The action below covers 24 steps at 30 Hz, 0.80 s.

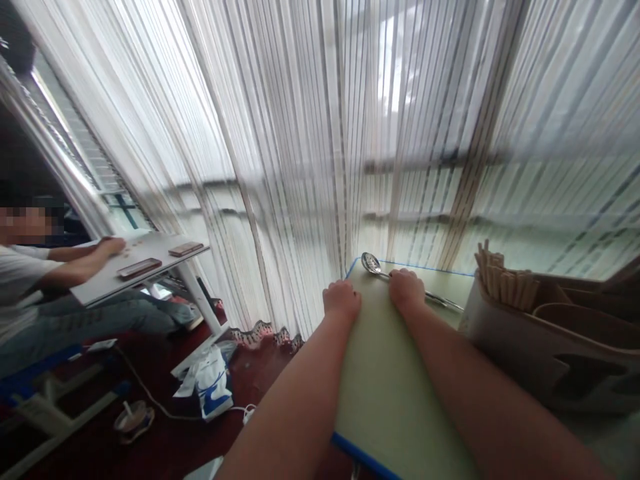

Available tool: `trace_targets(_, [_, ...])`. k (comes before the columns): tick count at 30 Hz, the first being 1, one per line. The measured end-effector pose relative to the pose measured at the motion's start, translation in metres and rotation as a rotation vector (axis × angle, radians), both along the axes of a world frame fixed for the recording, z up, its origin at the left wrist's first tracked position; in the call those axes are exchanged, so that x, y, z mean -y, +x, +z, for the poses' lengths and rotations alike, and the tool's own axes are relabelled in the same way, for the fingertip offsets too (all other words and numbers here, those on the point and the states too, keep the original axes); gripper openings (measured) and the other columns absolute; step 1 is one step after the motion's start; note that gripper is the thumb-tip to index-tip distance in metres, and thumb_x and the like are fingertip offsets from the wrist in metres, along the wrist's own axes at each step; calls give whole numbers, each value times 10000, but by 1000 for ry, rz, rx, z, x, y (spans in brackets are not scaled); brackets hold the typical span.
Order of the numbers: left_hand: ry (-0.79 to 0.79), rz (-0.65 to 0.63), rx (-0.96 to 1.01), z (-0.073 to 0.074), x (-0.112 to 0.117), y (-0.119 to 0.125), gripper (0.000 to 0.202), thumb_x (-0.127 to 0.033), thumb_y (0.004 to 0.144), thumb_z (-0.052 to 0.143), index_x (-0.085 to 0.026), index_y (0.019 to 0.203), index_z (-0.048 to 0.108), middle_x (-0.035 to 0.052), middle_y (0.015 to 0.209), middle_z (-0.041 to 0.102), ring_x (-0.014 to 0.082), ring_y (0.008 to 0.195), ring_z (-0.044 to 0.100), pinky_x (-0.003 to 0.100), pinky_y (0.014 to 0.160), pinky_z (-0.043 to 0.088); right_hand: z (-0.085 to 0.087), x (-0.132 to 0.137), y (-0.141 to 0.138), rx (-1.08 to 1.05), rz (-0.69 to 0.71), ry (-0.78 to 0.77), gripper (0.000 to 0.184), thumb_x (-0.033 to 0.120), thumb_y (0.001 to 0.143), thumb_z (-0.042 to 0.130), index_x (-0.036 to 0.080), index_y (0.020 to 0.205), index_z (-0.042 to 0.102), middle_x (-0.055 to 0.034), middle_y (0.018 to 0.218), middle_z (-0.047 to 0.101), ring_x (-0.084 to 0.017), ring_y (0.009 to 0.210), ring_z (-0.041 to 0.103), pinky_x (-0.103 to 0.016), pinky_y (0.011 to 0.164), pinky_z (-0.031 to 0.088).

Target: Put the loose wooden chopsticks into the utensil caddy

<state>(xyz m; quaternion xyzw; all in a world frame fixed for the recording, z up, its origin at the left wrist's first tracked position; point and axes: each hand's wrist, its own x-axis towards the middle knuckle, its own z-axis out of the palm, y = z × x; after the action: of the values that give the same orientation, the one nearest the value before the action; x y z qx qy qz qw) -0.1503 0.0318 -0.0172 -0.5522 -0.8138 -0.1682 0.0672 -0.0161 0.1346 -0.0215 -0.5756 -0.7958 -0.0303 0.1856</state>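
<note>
My left hand (341,298) rests as a closed fist on the left edge of a pale green table (390,393) with blue trim. Nothing shows inside that fist. My right hand (407,290) is curled over the handle of a metal slotted spoon (373,264). The spoon lies flat near the table's far edge, its bowl pointing left and its handle running right under my fingers. Both forearms stretch out across the table top.
A beige utensil organizer (520,347) with wooden chopsticks (503,280) stands at the right. Sheer striped curtains (320,133) hang behind. At left another person sits at a small white folding table (135,263). A white-and-blue bag (210,387), a cup (131,419) and cables lie on the dark red floor.
</note>
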Motion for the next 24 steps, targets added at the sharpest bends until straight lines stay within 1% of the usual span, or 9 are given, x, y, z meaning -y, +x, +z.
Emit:
trace_targets(3, [-4,-1,4,0,0,0,316,-336,809,402,-179,990,608,113,1025,615,253,972,551,384,809,417,0,1,0,-1,-7,25,317,212,902,346,174,1056,621,-140,1066,584,-236,1006,527,-332,775,403])
trace_targets(10, [0,4,-14,-1,-2,0,277,-343,797,422,-186,927,610,100,982,626,256,944,563,384,779,427,-1,1,1,-15,-21,61,292,230,904,366,154,1020,623,-141,1053,592,-215,967,544,-312,756,388])
trace_targets(14, [-4,42,-31,-1,-2,0,293,-351,803,408,-180,922,614,108,969,630,264,928,568,404,775,421,-1,1,0,6,-2,81,282,227,901,371,152,997,626,-131,1040,603,-213,978,542,-324,781,372])
trace_targets(17, [-16,63,-29,0,-1,1,311,-353,805,402,-176,944,616,116,980,632,267,935,568,409,776,420,-1,3,0,22,-2,95,286,219,902,366,147,992,628,-135,1029,607,-214,967,551,-327,771,370])
trace_targets(20, [-28,66,-37,1,-1,2,321,-359,811,398,-181,965,615,118,1005,635,259,952,569,396,786,415,0,5,1,42,4,121,285,200,898,367,144,961,639,-134,996,618,-221,934,568,-350,778,365])
trace_targets(24, [-42,96,-39,1,-1,1,330,-359,822,383,-177,968,616,121,990,649,251,932,586,390,788,407,3,13,1,69,20,169,299,117,876,355,125,902,653,-140,938,627,-232,911,583,-381,806,359])
